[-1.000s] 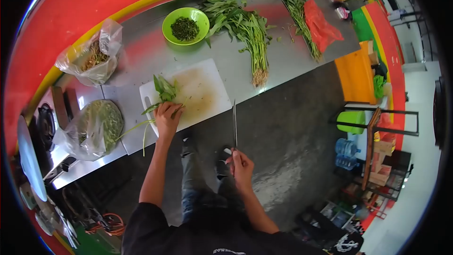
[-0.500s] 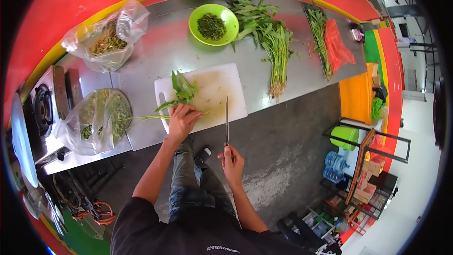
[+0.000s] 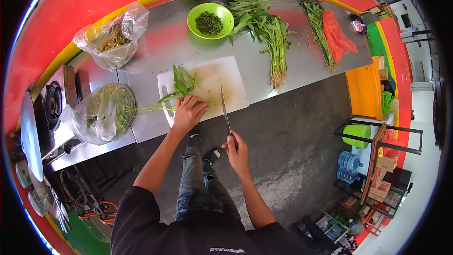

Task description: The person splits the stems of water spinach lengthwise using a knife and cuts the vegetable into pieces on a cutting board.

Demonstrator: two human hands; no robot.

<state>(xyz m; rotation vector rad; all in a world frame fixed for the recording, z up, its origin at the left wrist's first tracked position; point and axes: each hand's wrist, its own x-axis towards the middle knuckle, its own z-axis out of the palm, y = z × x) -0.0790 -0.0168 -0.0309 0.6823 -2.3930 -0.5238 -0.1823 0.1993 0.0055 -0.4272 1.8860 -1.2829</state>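
On the white cutting board (image 3: 236,82), my left hand (image 3: 187,114) is closed over leafy green stems (image 3: 153,108). Their thin ends stick out to the left, past the board's handle slot. Broad green leaves (image 3: 183,82) lie on the board just above those fingers. My right hand (image 3: 237,151) grips a knife (image 3: 224,112) by its handle at the near side of the board. The blade points away from me, its tip over the board's stained middle, apart from my left hand. Small green bits lie beside my left fingertips.
A green bowl (image 3: 226,17) of chopped greens stands at the back. Right of it lie a rooted bundle of greens (image 3: 275,52) and a red plastic bag (image 3: 336,38). Clear bags of trimmings (image 3: 113,42) and leaves (image 3: 111,108) sit left, near a stove (image 3: 54,106).
The knife blade has tilted, its tip now further left and nearer my left hand. My left hand has moved slightly right along the stems. The whole view has shifted a little.
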